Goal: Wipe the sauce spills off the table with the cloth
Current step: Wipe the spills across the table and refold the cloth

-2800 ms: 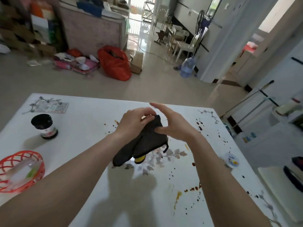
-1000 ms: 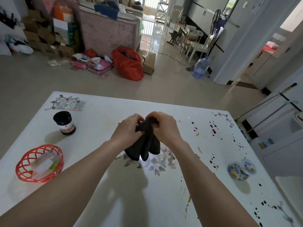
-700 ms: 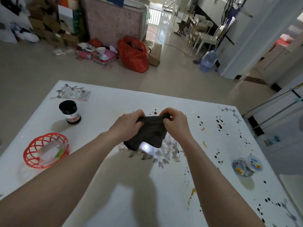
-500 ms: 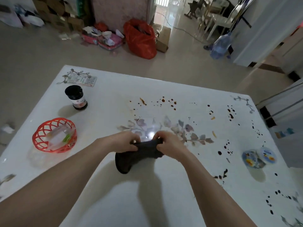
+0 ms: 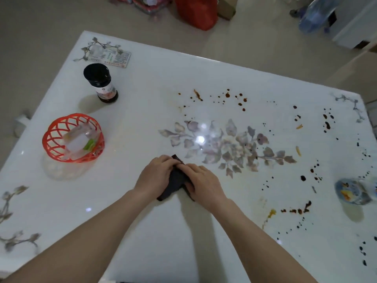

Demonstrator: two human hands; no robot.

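A dark grey cloth lies folded on the white table, just in front of the printed flower pattern. My left hand and my right hand both rest on it and hold it from either side, covering most of it. Dark brown sauce spills dot the far middle of the table. More spills run down the right side and the near right, with yellowish smears among them. None of the spills touches the cloth.
A dark sauce jar with a black lid stands at the far left. A red lattice basket with clear wrappers sits nearer me on the left. Small round packets lie at the right edge. A card lies at the far left corner.
My hands have brought the cloth down from mid-air onto the table and now press it flat. The camera has tilted down over the table.
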